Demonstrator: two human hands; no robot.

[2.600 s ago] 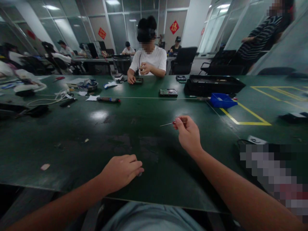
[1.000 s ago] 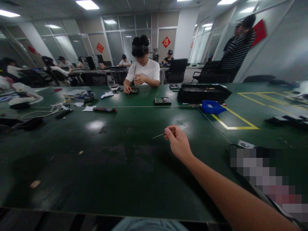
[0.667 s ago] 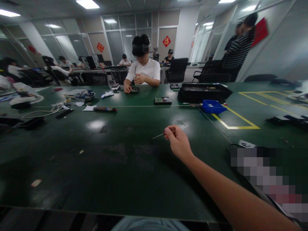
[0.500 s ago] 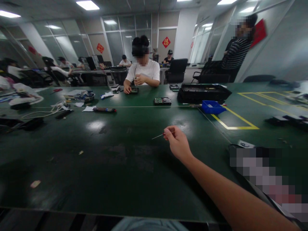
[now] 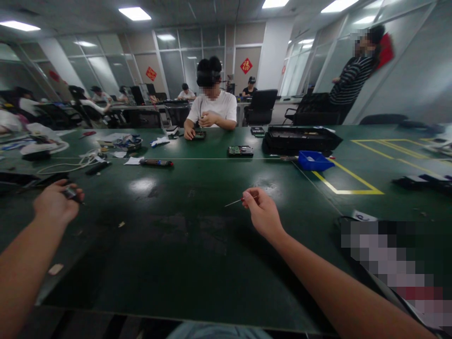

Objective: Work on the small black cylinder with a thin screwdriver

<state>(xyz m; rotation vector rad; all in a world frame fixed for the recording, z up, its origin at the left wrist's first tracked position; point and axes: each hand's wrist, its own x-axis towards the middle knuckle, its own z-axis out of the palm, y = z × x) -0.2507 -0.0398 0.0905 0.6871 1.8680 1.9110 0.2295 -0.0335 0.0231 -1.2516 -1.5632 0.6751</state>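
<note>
My right hand (image 5: 263, 212) is closed around the handle of a thin screwdriver (image 5: 233, 203), held above the middle of the green table (image 5: 169, 273). Its slim metal shaft points left, and a bit of red shows at the fingertips. On the left side, my left hand (image 5: 56, 202) is closed on a small dark object with a shiny metallic part (image 5: 70, 192); blur and the fingers hide its kind. A small pale scrap (image 5: 121, 224) lies on the table to the right of that hand, and a larger beige scrap (image 5: 55, 269) lies nearer the front edge.
Across the table a person (image 5: 212, 108) handles a hard drive. Another hard drive (image 5: 240, 150), a long black tray (image 5: 302, 139) and a blue bin (image 5: 314, 161) stand toward the back. A brown-handled tool (image 5: 157, 163) and a white cable (image 5: 76, 162) lie back left.
My left hand has come into view from the left with the small dark object in it. The right hand stays nearly in place with the screwdriver; the view has shifted slightly.
</note>
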